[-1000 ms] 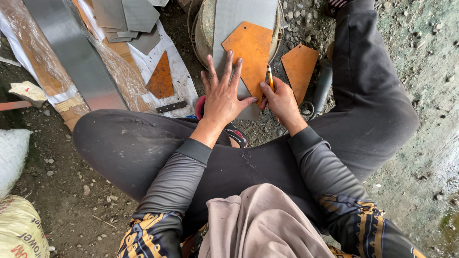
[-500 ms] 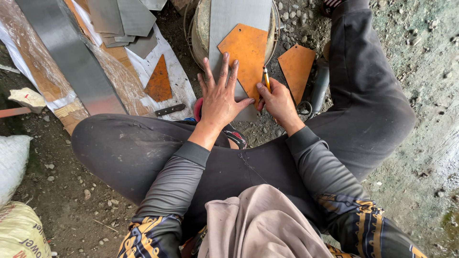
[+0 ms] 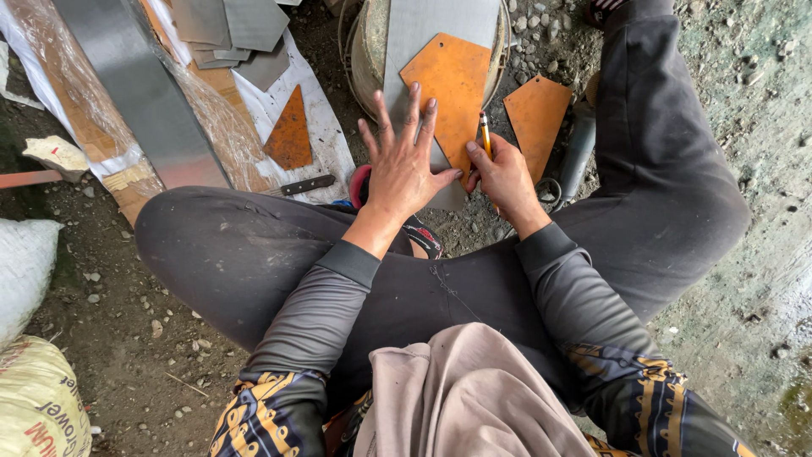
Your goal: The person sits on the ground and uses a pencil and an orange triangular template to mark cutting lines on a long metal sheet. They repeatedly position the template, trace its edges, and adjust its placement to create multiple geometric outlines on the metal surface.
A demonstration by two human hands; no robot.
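Gravelly ground [image 3: 744, 279]; left hand [image 3: 404, 165] flat on rusty plate [image 3: 452, 89], right hand [image 3: 503, 173] gripping pencil [image 3: 485, 135].

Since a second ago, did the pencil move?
Yes. The pencil in the right hand slid up along the right edge of the rusty orange plate, away from the person's legs.

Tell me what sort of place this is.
Probably an informal outdoor metalworking spot: bare dirt ground, cut grey metal sheets on plastic, and a rusty orange plate held flat by the left hand while the right hand holds a pencil.
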